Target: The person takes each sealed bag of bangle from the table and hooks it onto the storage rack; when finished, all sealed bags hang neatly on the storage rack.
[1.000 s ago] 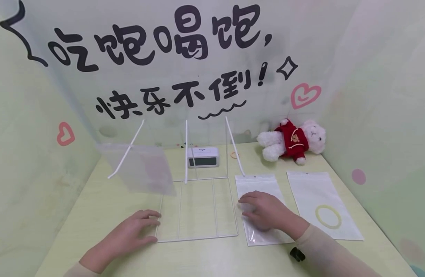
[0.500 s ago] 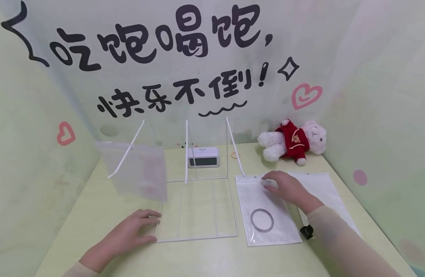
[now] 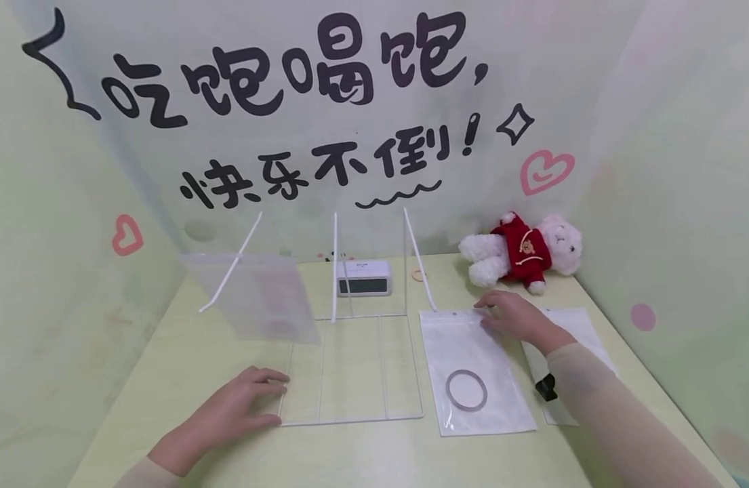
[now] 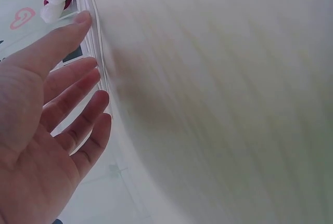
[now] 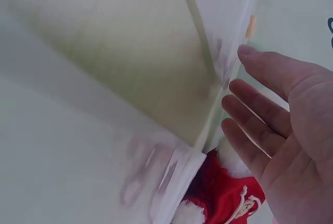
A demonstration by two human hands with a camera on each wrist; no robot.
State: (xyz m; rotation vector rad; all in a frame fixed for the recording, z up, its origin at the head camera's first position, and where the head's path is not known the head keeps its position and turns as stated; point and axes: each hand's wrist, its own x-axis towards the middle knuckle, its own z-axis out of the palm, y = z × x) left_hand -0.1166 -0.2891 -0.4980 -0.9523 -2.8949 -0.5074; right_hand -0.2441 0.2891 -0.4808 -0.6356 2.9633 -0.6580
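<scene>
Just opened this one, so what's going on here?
A person's left hand rests at the left edge of the base of a white wire rack. The right hand is at the top right corner of a flat pouch with a grey ring showing on it. A translucent pouch hangs from the rack's left prong; another pouch lies farther right, partly behind the sleeve.

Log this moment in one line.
left hand: at wire rack, left edge | right hand: at upper-right corner, zip bag with grey ring | translucent bag: hangs on left prong
</scene>
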